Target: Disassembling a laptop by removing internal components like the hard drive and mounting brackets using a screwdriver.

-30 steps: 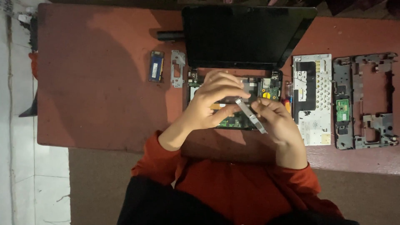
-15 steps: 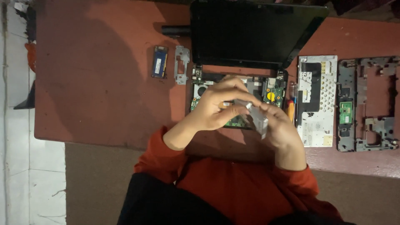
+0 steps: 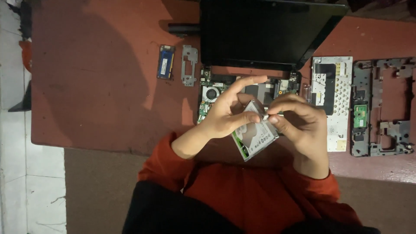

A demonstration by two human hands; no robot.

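While the head camera looks down, the left hand and right hand meet over an opened laptop on a red table, both pinching a silver hard drive held tilted above the exposed motherboard. A blue memory module and metal bracket lie left; a keyboard plate and grey frame lie right.

two hands: left hand, right hand. one hard drive, held between them. one opened laptop with one exposed circuit board. one blue memory module. one small metal bracket. one keyboard backing plate. one dark plastic frame. one table.
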